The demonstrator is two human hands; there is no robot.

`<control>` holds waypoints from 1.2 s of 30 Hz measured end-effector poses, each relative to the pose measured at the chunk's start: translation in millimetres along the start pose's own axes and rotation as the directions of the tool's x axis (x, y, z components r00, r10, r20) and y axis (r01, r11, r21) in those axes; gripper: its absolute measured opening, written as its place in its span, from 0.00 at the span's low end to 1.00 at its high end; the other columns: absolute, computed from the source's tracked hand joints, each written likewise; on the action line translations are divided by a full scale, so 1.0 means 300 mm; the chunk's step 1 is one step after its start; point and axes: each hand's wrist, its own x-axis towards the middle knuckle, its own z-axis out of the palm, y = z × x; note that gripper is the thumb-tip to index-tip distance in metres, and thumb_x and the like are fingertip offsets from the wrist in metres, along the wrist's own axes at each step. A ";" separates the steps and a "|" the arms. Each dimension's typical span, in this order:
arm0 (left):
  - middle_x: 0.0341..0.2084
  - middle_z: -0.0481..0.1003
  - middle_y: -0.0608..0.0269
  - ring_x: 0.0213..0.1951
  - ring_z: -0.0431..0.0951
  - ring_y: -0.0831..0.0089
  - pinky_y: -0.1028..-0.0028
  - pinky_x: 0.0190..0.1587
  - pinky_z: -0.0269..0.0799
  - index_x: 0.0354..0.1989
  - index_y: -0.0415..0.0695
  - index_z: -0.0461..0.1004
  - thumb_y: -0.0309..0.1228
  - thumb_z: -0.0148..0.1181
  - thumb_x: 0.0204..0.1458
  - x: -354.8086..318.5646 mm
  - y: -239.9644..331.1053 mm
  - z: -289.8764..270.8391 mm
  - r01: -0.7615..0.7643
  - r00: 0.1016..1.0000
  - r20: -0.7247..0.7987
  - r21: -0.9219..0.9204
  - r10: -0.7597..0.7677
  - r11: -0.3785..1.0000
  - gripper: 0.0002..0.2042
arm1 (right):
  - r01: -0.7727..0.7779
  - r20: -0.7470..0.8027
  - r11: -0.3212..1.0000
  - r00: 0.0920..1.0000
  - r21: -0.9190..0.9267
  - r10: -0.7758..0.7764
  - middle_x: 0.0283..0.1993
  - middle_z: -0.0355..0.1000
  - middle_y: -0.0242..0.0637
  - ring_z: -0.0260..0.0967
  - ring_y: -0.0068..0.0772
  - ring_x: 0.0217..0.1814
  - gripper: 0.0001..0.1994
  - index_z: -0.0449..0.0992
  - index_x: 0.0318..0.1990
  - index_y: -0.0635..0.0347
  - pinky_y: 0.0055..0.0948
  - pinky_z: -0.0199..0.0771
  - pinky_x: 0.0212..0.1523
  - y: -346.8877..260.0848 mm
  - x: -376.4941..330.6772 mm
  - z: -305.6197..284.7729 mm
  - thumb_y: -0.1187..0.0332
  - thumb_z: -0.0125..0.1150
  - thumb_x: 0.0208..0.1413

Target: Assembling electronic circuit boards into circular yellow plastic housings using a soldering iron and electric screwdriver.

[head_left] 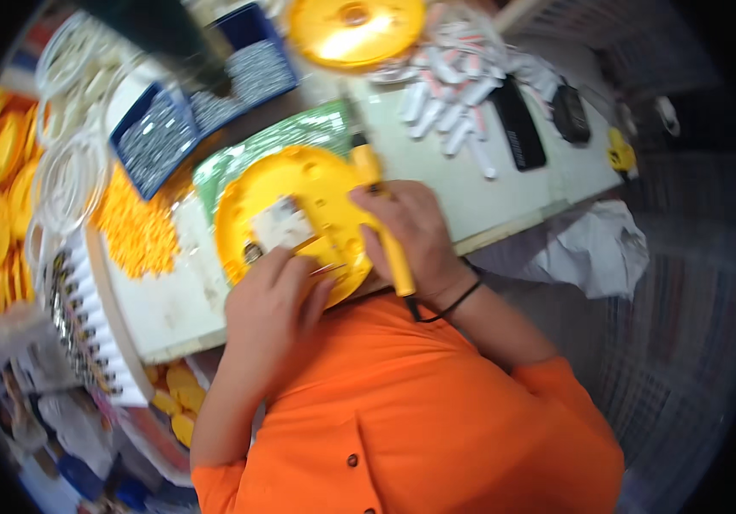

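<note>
A round yellow plastic housing (248, 184) lies on a green bubble-wrap pad (299, 128) at the table's near edge. Inside it sit a white block (283, 224), a small round metal part (253, 252) and thin wires (327, 269). My left hand (269, 295) grips the housing's near left side, its fingers bent over the rim by the wires; the fingertips are partly hidden. Over the housing's right side, my right hand (415, 231) is closed around a slim yellow hand tool (395, 261). A black cord (423, 315) leaves its lower end; its dark tip points away from me.
Blue bins (158, 141) of small metal screws stand behind the pad, beside loose small yellow parts (137, 224). Farther back lie a yellow round cover (355, 30), white strip-like parts (449, 98) and a black phone (518, 124). Coiled white cables (72, 184) and a white rack (111, 325) are left.
</note>
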 end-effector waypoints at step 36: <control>0.29 0.77 0.58 0.28 0.78 0.63 0.68 0.32 0.74 0.36 0.42 0.77 0.28 0.65 0.54 0.058 -0.118 -0.017 0.343 0.910 -0.128 -0.301 -0.394 0.890 0.05 | -0.493 0.269 0.465 0.842 0.736 0.467 0.42 0.75 0.33 0.71 0.20 0.46 0.15 0.74 0.52 0.68 0.23 0.71 0.49 0.021 0.092 -0.193 0.76 0.59 0.56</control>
